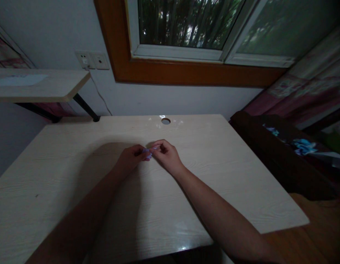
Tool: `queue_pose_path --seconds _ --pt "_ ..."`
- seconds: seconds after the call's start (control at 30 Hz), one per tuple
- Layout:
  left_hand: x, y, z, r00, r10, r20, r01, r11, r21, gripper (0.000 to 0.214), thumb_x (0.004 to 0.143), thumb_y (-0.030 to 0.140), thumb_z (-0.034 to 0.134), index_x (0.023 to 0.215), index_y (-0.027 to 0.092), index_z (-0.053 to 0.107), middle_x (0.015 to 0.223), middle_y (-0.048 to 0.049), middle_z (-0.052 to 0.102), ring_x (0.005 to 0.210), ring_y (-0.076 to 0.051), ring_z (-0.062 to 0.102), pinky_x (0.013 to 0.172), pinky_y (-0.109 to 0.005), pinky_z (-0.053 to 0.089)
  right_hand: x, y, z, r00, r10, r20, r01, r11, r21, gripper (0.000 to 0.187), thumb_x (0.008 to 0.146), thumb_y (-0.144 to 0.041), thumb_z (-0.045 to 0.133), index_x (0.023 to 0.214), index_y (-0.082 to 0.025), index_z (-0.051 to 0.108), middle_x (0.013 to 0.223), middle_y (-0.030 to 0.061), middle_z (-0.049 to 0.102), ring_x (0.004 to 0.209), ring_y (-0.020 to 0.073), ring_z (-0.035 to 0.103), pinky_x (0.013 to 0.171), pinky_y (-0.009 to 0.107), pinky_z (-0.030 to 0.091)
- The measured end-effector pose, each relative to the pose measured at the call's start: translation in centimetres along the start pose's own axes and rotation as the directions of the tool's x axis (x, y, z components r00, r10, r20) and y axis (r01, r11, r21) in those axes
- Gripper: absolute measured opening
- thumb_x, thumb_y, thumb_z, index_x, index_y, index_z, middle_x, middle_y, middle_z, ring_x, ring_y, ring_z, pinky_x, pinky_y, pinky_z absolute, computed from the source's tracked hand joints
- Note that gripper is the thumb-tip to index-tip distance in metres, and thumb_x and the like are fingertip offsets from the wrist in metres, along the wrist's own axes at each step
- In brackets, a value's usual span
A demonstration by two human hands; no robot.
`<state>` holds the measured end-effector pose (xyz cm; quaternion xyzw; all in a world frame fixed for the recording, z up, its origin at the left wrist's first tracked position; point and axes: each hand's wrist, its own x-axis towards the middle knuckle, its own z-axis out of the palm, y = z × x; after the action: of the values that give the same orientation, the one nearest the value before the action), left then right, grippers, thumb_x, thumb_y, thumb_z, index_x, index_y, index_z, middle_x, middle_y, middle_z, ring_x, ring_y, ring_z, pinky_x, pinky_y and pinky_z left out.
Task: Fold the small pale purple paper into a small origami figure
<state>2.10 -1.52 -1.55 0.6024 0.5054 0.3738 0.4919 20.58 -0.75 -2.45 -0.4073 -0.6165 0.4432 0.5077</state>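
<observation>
Both of my hands meet over the middle of a pale wooden desk (76, 176). My left hand (130, 158) and my right hand (167, 154) each pinch a small light-purple piece (147, 153), perhaps folded paper, held between their fingertips just above the desk top. The fingers of both hands are curled closed around it, and most of the piece is hidden by them.
A round cable hole (166, 120) sits near the desk's far edge. A raised shelf (38, 86) juts out at the left, under a wall socket (92, 60) with a cord. A window is above; a dark bed frame (277, 154) and bedding lie to the right.
</observation>
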Motion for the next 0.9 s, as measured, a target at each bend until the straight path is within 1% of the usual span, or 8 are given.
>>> queue_pose_path --seconds 0.13,0.27,0.37,0.43,0.57,0.67,0.77,0.9 --pt "-0.1 0.5 0.1 0.998 -0.033 0.059 0.033 0.999 0.009 0.03 0.078 0.045 0.069 0.079 0.015 0.067 0.076 -0.0067 0.075 0.075 -0.022 0.074 0.07 -0.029 0.056 0.0 -0.1 -0.1 0.999 0.009 -0.036 -0.008 1.0 0.028 0.022 0.079 -0.036 0.073 0.093 -0.021 0.064 0.078 0.0008 0.068 0.068 0.0139 0.062 0.066 0.026 0.049" --pt "-0.2 0.6 0.1 0.994 -0.051 0.097 0.051 0.999 0.004 0.031 0.078 0.046 0.069 0.077 0.014 0.067 0.073 -0.0073 0.076 0.073 -0.022 0.074 0.069 -0.029 0.055 0.1 -0.1 -0.1 1.0 0.004 -0.027 -0.003 0.998 0.067 0.024 0.08 -0.035 0.073 0.097 -0.022 0.063 0.074 -0.0006 0.067 0.067 0.0136 0.061 0.064 0.026 0.048" --pt "-0.2 0.7 0.1 0.992 -0.048 0.113 0.046 0.999 0.016 0.032 0.076 0.045 0.07 0.082 0.014 0.068 0.077 -0.0081 0.077 0.077 -0.024 0.074 0.071 -0.03 0.055 0.0 -0.3 -0.1 1.0 0.002 -0.03 0.0 0.999 0.044 0.023 0.08 -0.035 0.072 0.097 -0.021 0.063 0.073 -0.0009 0.067 0.066 0.0136 0.061 0.063 0.026 0.047" --pt "-0.2 0.9 0.0 0.993 -0.028 0.117 0.021 0.998 0.058 0.033 0.075 0.045 0.071 0.085 0.014 0.07 0.08 -0.0074 0.077 0.079 -0.024 0.074 0.073 -0.03 0.055 0.0 -0.5 0.0 0.999 -0.009 -0.033 0.009 1.0 0.012 0.022 0.08 -0.035 0.071 0.096 -0.021 0.063 0.073 -0.0009 0.067 0.065 0.0135 0.061 0.063 0.026 0.048" --pt "-0.3 1.3 -0.1 0.993 -0.019 0.119 0.005 0.993 0.114 0.031 0.079 0.046 0.067 0.085 0.015 0.073 0.077 -0.005 0.077 0.076 -0.022 0.073 0.072 -0.028 0.054 -0.3 -0.8 0.1 0.999 -0.026 -0.023 0.025 0.999 -0.026 0.022 0.08 -0.036 0.071 0.095 -0.022 0.064 0.072 -0.001 0.067 0.062 0.0134 0.061 0.061 0.026 0.048" --pt "-0.3 1.3 -0.1 0.993 -0.023 0.119 0.014 0.996 0.083 0.031 0.08 0.046 0.066 0.081 0.015 0.073 0.077 -0.005 0.077 0.075 -0.022 0.073 0.071 -0.027 0.054 -0.3 -0.7 0.1 0.999 -0.024 -0.021 0.024 1.0 -0.014 0.023 0.081 -0.037 0.071 0.098 -0.022 0.064 0.073 -0.0009 0.067 0.063 0.0138 0.061 0.063 0.026 0.049" --pt "-0.3 1.1 -0.1 0.993 -0.02 0.116 0.018 1.0 0.017 0.032 0.081 0.046 0.065 0.084 0.015 0.073 0.078 -0.0059 0.076 0.077 -0.021 0.073 0.073 -0.028 0.053 0.0 -0.3 0.0 0.999 -0.014 -0.042 0.016 0.998 0.057 0.025 0.082 -0.039 0.07 0.1 -0.023 0.063 0.074 -0.0006 0.067 0.067 0.0148 0.063 0.067 0.028 0.051" --pt "-0.3 1.1 -0.2 0.999 -0.03 0.041 0.033 0.997 -0.067 0.032 0.081 0.046 0.067 0.082 0.015 0.074 0.079 -0.0059 0.076 0.076 -0.02 0.072 0.075 -0.028 0.054 0.2 0.2 -0.1 0.999 0.013 -0.045 -0.005 0.985 0.172 0.028 0.084 -0.041 0.067 0.105 -0.023 0.061 0.075 -0.0002 0.067 0.071 0.0155 0.065 0.072 0.029 0.053"
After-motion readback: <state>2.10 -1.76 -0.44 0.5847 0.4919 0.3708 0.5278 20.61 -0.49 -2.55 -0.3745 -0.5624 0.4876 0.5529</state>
